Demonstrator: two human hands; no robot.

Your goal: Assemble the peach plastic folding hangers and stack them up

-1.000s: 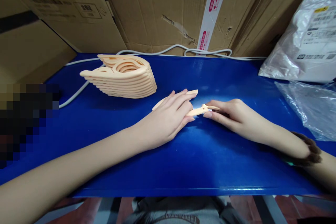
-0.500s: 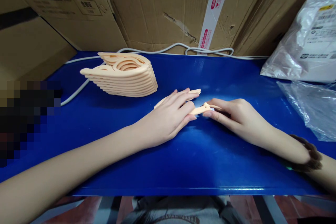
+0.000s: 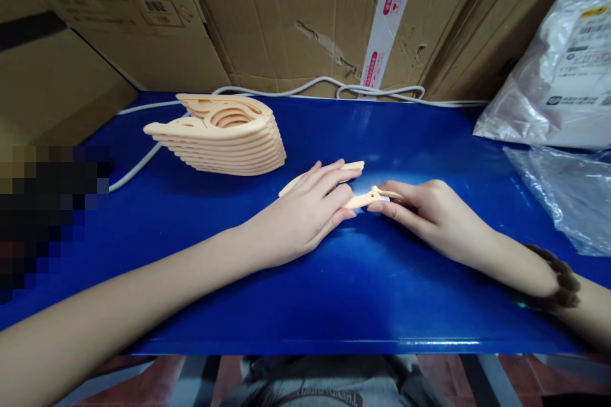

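Observation:
My left hand (image 3: 310,216) lies over a flat peach-coloured plastic piece (image 3: 359,200) on the blue table, with its thumb and fingers closed about it. Much of the piece is hidden under that hand; one arm of it sticks out beyond the fingertips. At the piece's right end, by a small hole, my right hand (image 3: 424,206) pinches between thumb and fingers. A tiny pale patch with faint marks shows beside the right thumb, too small to make out. Back left stands a neat stack of peach plastic pieces (image 3: 229,140), curved with pointed ends.
Cardboard boxes (image 3: 286,19) stand along the back of the blue table (image 3: 305,305). A white cable (image 3: 305,86) runs along the rear edge and down the left side. At the right lie a clear plastic bag with a label (image 3: 563,70) and loose clear film (image 3: 568,197).
Almost nothing differs. Both hands stay on the piece, and its right end appears slightly turned at the right fingertips.

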